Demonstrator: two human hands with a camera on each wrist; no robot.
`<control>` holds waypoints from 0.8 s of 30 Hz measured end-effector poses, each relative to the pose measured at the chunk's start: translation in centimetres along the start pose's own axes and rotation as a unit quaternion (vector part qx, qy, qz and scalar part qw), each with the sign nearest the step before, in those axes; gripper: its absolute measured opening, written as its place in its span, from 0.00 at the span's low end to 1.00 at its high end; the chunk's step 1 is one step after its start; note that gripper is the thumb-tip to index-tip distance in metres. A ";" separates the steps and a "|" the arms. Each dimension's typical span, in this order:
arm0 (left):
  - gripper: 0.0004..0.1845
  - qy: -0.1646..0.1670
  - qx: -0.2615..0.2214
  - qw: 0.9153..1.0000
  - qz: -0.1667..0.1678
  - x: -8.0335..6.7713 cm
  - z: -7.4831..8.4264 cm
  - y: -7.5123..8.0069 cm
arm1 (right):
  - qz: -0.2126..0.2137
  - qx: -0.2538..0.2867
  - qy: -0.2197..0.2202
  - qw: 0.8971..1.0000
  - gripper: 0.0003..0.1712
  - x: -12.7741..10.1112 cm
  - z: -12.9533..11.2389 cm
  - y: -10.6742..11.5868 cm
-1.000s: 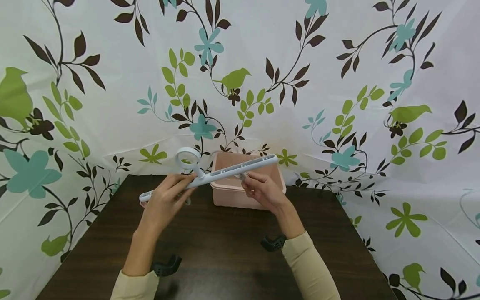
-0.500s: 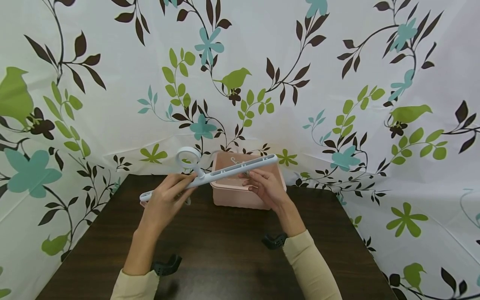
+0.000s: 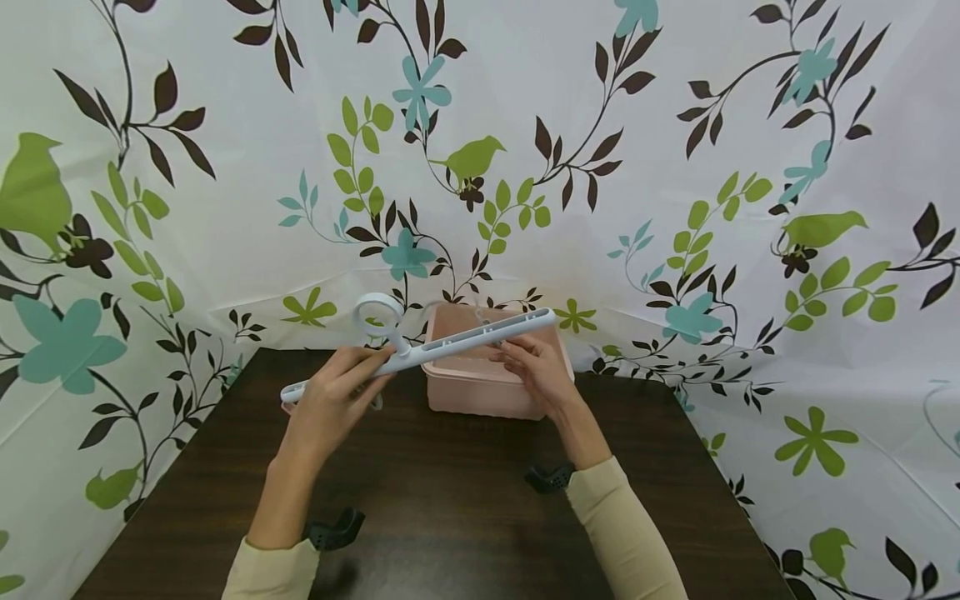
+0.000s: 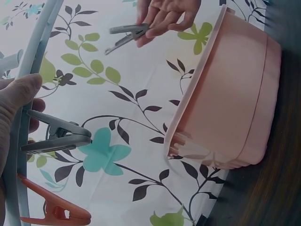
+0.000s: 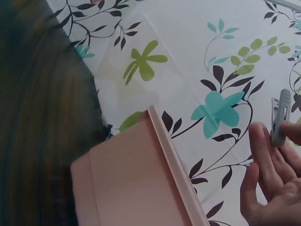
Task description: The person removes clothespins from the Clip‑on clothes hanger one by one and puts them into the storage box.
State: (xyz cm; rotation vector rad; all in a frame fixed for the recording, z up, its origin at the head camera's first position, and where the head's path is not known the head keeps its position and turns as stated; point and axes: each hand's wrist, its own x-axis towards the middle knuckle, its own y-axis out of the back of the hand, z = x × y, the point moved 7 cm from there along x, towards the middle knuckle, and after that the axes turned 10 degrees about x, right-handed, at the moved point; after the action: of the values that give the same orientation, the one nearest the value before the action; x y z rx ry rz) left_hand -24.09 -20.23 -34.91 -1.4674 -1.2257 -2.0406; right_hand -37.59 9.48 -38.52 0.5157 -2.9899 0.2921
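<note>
Since the earlier frames the right hand (image 3: 534,372) has been raised from the near wall of the pink tub (image 3: 480,392) to just under the pale blue hanger bar (image 3: 450,342), with a grey clothes peg (image 4: 126,36) pinched in its fingertips. The bar, smooth moulded plastic with slots and a ring hook, is gripped near its middle by the left hand (image 3: 337,398) and held slanting above the tub. A second grey peg (image 4: 59,136) and an orange peg (image 4: 56,209) are clipped to the bar beside that hand. The tub, matte with rounded corners, stands on the dark wood-grain worktop (image 3: 450,500); its inside is hidden.
</note>
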 end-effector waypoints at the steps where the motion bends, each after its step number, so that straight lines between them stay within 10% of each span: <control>1: 0.32 0.000 0.000 1.000 -0.001 0.0 0.0 0.0 | 0.012 -0.019 0.000 1.000 0.21 0.1 0.0 0.2; 24: 0.31 0.026 0.009 0.999 -0.025 -0.4 -0.6 -0.6 | 0.091 -0.256 0.070 0.960 0.17 2.2 -0.5 3.0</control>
State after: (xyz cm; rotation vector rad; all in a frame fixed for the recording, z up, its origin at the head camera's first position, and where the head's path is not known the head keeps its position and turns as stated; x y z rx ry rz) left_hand -24.67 -20.49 -35.60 -1.3811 -1.2681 -2.0815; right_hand -40.65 11.63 -38.27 0.1557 -2.8113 -0.4113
